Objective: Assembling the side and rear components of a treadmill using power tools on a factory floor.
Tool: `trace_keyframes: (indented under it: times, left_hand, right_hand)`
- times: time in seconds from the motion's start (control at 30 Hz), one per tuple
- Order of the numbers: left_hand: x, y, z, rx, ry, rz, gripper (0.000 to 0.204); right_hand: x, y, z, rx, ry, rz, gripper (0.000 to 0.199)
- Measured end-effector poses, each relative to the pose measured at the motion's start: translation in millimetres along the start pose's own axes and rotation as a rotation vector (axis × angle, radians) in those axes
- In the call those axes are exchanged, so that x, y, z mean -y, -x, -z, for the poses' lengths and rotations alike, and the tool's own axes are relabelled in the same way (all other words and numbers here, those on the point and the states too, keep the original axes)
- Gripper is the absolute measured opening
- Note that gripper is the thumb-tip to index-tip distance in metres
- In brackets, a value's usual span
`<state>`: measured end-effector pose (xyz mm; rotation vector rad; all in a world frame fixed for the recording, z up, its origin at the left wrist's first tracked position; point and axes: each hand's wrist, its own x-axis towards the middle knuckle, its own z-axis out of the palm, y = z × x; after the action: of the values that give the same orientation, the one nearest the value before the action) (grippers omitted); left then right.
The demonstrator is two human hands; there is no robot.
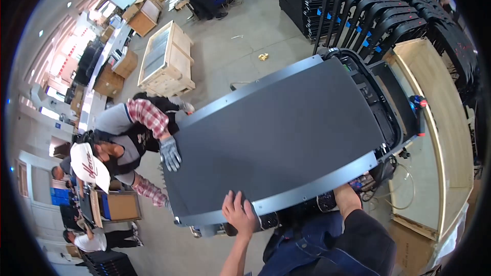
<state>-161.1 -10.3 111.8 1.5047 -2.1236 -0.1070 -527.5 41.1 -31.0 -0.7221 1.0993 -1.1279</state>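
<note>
Across the middle lies a treadmill deck with a black running belt [276,133] and silver side rails [312,189]. My left hand [239,213] rests on the near rail, its spread fingertips on the belt's edge. My right forearm [348,198] reaches to the near side, further right; that hand is hidden beneath the rail. At the deck's right end, the black motor housing [371,92] is uncovered, showing parts inside. Opposite, a co-worker in a white cap [89,167] lays a grey-gloved hand [170,154] on the belt's left end; their other hand is at the end's near corner.
A wooden bench [445,133] with a red-and-black tool [420,115] stands at the right. Behind it are rows of black upright frames [353,15]. A wooden crate [168,59] sits on the floor beyond the deck. Other people and boxes are further off.
</note>
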Motion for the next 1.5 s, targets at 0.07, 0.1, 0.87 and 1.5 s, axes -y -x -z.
trace_keyframes:
  times: [0.07, 0.1, 0.87, 1.5]
  left_hand:
    - [0, 2, 0, 0.047, -0.040, 0.013, 0.038]
    - [4, 4, 0, 0.065, -0.039, 0.020, 0.038]
    - [10, -5, -12, 0.089, -0.110, -0.010, 0.037]
    - [9, -3, -9, 0.088, -0.106, 0.011, 0.037]
  right_hand:
    - [-11, -28, 4, -0.019, -0.077, 0.044, 0.061]
    - [-15, -42, 4, -0.028, -0.113, 0.065, 0.061]
    - [-95, -45, 56, -0.295, -0.597, 0.222, 0.054]
    - [-136, 40, 37, -0.461, -0.909, 0.400, 0.049]
